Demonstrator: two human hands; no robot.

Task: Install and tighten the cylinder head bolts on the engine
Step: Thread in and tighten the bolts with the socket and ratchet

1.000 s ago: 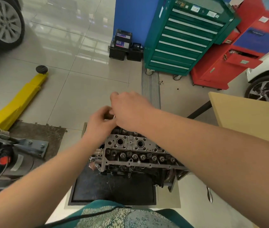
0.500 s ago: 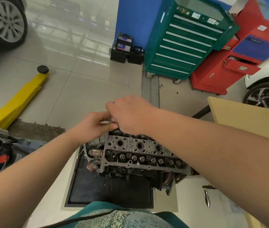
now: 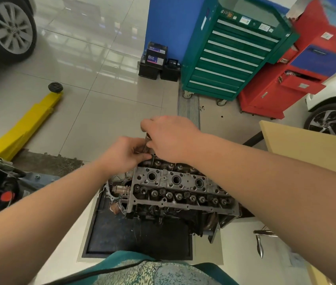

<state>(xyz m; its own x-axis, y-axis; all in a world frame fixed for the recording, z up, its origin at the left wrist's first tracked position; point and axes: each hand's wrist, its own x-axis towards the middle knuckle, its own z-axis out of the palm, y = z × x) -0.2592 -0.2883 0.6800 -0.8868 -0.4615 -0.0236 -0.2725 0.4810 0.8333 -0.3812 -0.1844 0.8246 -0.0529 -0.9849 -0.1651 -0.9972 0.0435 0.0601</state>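
Observation:
A grey cylinder head (image 3: pixel 175 188) with open round bores and rows of valve springs sits on top of the engine on a dark mat. Both hands meet over its far left corner. My left hand (image 3: pixel 122 154) pinches a long metal bolt (image 3: pixel 147 144) low on its shank. My right hand (image 3: pixel 168 138) grips the bolt's upper end from above. The bolt stands nearly upright above the head's far edge. Its lower tip is hidden behind my fingers.
A green drawer cabinet (image 3: pixel 230 56) and a red tool cart (image 3: pixel 298 75) stand behind. A yellow lift arm (image 3: pixel 25 128) lies on the left. A wooden board (image 3: pixel 306 149) is on the right, and a metal tool (image 3: pixel 260 243) lies on the floor by the engine.
The hands stay joined over the head's far left corner, and the bolt between them is now plainly visible. The camera view has shifted slightly.

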